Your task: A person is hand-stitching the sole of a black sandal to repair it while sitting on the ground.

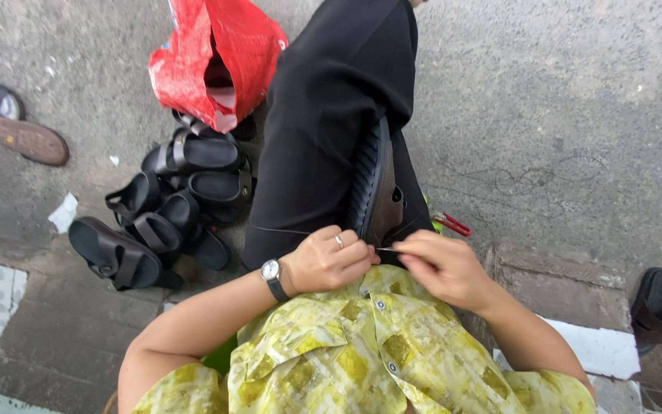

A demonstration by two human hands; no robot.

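Shoe position: the dark shoe [377, 188] lies sole-up on the person's lap, against the black trouser leg [323, 130], directly ahead of both hands and just touching them at its near end.
Long axis: runs away from the body, heel end nearest the hands, toe end farther off toward the red bag [220, 57].
Nearer hand: the left hand [329, 259] sits at the shoe's near edge; the right hand [442, 264] is just beside it, slightly off to the shoe's side.
Left hand: fingers curled closed, pinching at the shoe's edge where a thin thread [277, 229] trails off.
Right hand: fingertips pressed together on a slim needle-like tool [387, 249] pointing toward the left hand.
Hands together: nearly touching.
Around: a pile of black sandals [158, 222] on the concrete floor [561, 115], red-handled pliers [450, 223] beside the leg.
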